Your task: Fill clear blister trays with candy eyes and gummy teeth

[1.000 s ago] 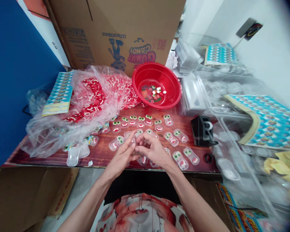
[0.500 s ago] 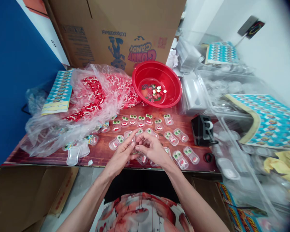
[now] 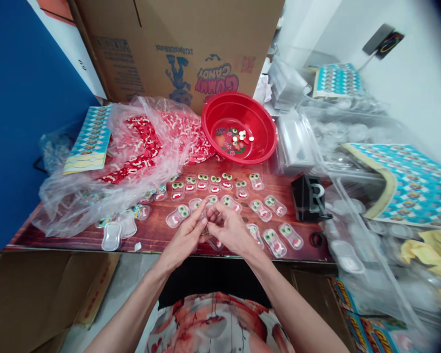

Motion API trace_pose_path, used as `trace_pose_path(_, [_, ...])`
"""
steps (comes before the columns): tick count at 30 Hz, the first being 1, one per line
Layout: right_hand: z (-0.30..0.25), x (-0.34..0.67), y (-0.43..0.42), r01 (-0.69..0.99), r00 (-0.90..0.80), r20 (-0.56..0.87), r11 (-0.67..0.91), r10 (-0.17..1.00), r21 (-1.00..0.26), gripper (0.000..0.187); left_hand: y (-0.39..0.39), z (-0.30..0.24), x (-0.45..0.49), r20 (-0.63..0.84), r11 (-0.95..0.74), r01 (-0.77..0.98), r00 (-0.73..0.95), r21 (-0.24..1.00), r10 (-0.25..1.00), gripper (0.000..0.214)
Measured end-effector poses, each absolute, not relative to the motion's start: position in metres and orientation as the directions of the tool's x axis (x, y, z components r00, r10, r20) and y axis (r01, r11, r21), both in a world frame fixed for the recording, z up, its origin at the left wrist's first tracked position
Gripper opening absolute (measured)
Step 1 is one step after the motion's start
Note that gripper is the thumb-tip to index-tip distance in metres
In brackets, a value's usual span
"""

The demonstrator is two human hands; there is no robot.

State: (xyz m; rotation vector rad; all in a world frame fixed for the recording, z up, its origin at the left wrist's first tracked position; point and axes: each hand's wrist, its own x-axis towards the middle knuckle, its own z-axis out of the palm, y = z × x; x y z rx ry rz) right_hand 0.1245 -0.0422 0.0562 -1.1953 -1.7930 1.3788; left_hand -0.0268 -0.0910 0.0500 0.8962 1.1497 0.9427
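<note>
My left hand (image 3: 183, 238) and my right hand (image 3: 230, 228) meet at the near edge of the wooden table (image 3: 154, 235). Their fingertips pinch together around a small clear plastic candy case (image 3: 207, 233), mostly hidden between them. Around the hands lie several filled clear cases (image 3: 275, 206) holding green-eyed gummy pieces with red mouths. Empty clear cases (image 3: 111, 236) lie to the left.
A red bowl (image 3: 260, 117) with a few candies stands behind the cases. A clear bag of red-and-white gummies (image 3: 139, 147) spreads at the left. A large cardboard box (image 3: 176, 44) stands at the back. A black block (image 3: 308, 198), clear trays and sticker sheets (image 3: 415, 181) fill the right.
Both hands stay together at the table edge, shifting very slightly toward me while the fingers work the small case. Nothing else has moved.
</note>
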Motion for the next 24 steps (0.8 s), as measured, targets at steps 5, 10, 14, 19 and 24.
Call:
trace_pose_path(5, [0.072,0.115,-0.052,0.638,-0.349,-0.147,0.12,0.926,-0.761,0.007,-0.09,0.053,-0.026,-0.222,0.21,0.115,0.101,0.971,0.97,0.062])
trace_pose_path(10, [0.085,0.104,-0.057,0.817,-0.297,-0.234,0.12,0.926,-0.563,0.013,-0.09,0.048,-0.026,-0.214,0.195,0.199,0.079,0.96,0.974,0.06])
trace_pose_path(14, [0.075,0.102,-0.056,0.74,-0.289,-0.275,0.031,0.917,-0.672,0.006,-0.092,0.042,-0.032,-0.213,0.191,0.219,0.083,0.957,0.973,0.06])
trace_pose_path(19, [0.058,0.104,-0.067,0.599,-0.349,-0.269,-0.007,0.898,-0.801,0.006,-0.108,0.035,-0.047,-0.246,0.212,0.209,0.149,0.955,0.958,0.067])
trace_pose_path(24, [0.052,0.102,-0.093,0.494,-0.479,-0.209,0.065,0.852,-0.867,0.008,-0.143,0.034,-0.052,-0.422,0.439,-0.123,0.141,0.89,0.895,0.092])
